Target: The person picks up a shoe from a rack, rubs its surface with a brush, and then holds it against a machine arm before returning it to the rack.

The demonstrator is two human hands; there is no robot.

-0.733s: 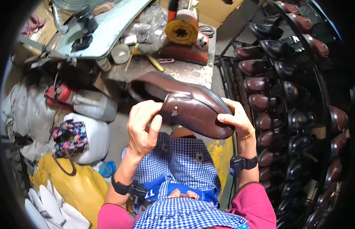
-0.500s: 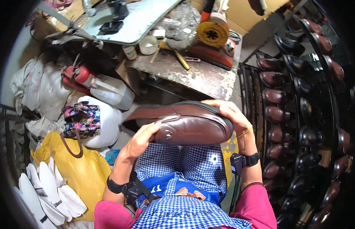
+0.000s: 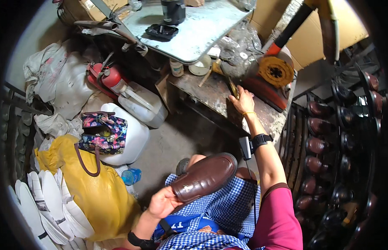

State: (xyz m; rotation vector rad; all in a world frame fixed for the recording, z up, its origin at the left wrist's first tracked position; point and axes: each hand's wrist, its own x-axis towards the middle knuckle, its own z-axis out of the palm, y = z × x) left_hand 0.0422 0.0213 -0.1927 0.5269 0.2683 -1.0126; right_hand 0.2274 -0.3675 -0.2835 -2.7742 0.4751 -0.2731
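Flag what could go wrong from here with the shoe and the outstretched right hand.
The brown shoe could slip or twist, since only the left hand grips it, at one end.

The right hand, by the yellow tool, might knock the red machine close beside it.

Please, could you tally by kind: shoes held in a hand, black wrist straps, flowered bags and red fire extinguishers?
Shoe in the left hand: 1
Black wrist straps: 2
Flowered bag: 1
Red fire extinguisher: 1
Total: 5
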